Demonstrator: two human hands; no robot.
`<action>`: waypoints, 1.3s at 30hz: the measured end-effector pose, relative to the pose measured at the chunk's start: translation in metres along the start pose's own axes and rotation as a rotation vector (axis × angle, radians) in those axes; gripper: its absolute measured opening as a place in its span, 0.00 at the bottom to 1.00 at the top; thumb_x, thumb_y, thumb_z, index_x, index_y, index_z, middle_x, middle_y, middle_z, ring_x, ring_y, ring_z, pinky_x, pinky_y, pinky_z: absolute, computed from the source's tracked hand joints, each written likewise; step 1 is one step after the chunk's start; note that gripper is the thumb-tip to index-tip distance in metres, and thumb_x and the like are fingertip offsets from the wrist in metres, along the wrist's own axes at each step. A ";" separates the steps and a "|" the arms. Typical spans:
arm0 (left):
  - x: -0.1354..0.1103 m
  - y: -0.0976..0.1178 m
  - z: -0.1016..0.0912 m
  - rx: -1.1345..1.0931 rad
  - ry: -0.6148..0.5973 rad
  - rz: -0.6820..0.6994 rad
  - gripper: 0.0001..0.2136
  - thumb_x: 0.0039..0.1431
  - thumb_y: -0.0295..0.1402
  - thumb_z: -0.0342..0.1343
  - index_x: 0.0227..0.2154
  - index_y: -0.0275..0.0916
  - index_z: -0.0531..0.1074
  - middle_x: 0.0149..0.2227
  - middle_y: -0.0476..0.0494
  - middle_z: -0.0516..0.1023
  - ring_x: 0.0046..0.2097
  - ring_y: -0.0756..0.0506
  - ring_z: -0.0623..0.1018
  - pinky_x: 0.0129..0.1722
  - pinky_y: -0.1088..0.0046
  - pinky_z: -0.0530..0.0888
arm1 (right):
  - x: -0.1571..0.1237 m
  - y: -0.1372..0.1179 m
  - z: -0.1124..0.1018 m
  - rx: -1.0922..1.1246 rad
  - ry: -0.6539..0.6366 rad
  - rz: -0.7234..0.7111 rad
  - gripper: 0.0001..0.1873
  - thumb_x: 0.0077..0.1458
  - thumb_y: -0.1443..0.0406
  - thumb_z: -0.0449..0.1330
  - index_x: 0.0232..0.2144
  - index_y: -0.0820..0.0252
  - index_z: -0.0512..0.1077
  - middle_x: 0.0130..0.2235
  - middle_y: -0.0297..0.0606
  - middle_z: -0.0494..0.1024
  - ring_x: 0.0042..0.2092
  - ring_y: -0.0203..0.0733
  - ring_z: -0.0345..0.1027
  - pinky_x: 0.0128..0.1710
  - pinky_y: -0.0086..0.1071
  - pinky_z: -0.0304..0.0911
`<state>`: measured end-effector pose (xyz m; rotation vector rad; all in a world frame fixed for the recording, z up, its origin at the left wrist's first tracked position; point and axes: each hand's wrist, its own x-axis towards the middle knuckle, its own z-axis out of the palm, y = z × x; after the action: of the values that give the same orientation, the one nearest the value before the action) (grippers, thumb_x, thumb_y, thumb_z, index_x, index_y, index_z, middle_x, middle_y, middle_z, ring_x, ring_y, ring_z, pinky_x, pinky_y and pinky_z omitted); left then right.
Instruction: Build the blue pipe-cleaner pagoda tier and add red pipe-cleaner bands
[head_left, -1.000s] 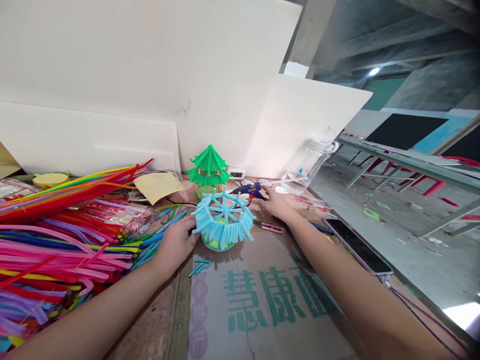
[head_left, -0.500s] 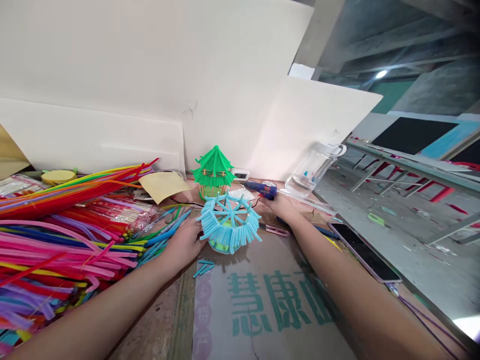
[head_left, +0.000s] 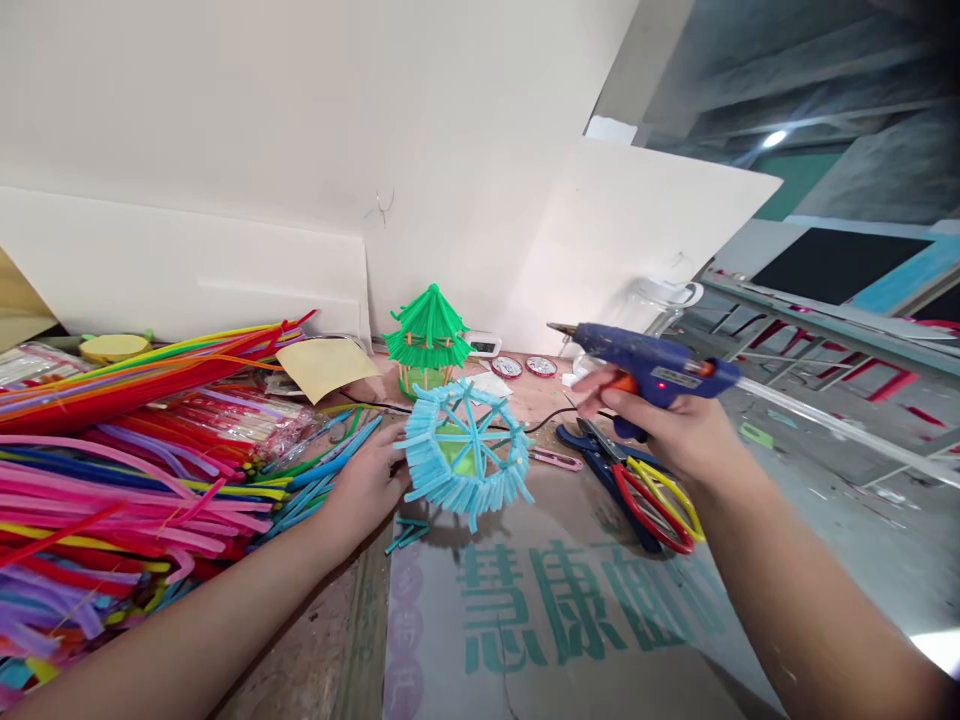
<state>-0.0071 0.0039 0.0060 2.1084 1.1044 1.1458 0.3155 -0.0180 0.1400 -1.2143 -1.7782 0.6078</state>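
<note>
My right hand (head_left: 686, 430) is closed round the handle of a blue glue gun (head_left: 649, 362), raised above the right side of the table. Its nozzle points left, and a clear glue stick juts from its back. With my left hand (head_left: 367, 475) I grip the left edge of a light-blue pipe-cleaner model (head_left: 439, 480), whose round fringed top with spokes tilts toward me; the fingertips are partly hidden behind it. Behind it stands a green pipe-cleaner pavilion (head_left: 429, 330) with a pointed roof. Short blue cut pieces (head_left: 409, 533) lie below my left hand.
Bundles of coloured pipe cleaners (head_left: 135, 490) cover the left side. Red-handled scissors (head_left: 652, 510) and yellow-handled pliers (head_left: 667, 485) lie under the glue gun. A pink cutter (head_left: 555, 458), round red-rimmed tins (head_left: 506, 368) and a clear jug (head_left: 652, 305) are also on the table.
My right hand has lifted the glue gun off the table and brought it up, right and nearer. The blue model has tipped its top further toward me in my left hand.
</note>
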 end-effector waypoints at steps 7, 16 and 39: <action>-0.003 0.002 -0.012 0.074 0.011 0.045 0.19 0.57 0.23 0.51 0.46 0.44 0.81 0.59 0.42 0.77 0.60 0.38 0.75 0.64 0.53 0.71 | -0.031 -0.016 -0.007 -0.050 -0.311 -0.203 0.15 0.62 0.51 0.63 0.34 0.56 0.77 0.33 0.38 0.80 0.34 0.43 0.75 0.34 0.34 0.69; -0.005 -0.005 -0.011 0.101 0.056 0.041 0.15 0.59 0.27 0.51 0.41 0.46 0.82 0.59 0.46 0.77 0.60 0.38 0.75 0.61 0.55 0.74 | -0.042 -0.029 0.004 -0.335 -0.386 -0.083 0.21 0.52 0.45 0.68 0.29 0.55 0.74 0.25 0.30 0.73 0.25 0.38 0.65 0.23 0.30 0.55; -0.005 -0.003 -0.013 0.140 0.051 0.041 0.13 0.64 0.32 0.52 0.41 0.44 0.82 0.62 0.43 0.74 0.61 0.38 0.74 0.62 0.55 0.72 | -0.048 -0.036 0.016 -0.498 -0.379 -0.118 0.23 0.54 0.41 0.64 0.30 0.51 0.73 0.26 0.34 0.76 0.27 0.45 0.68 0.25 0.34 0.57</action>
<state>-0.0214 0.0018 0.0078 2.2285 1.2014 1.1775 0.2907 -0.0755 0.1415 -1.3698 -2.4020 0.3471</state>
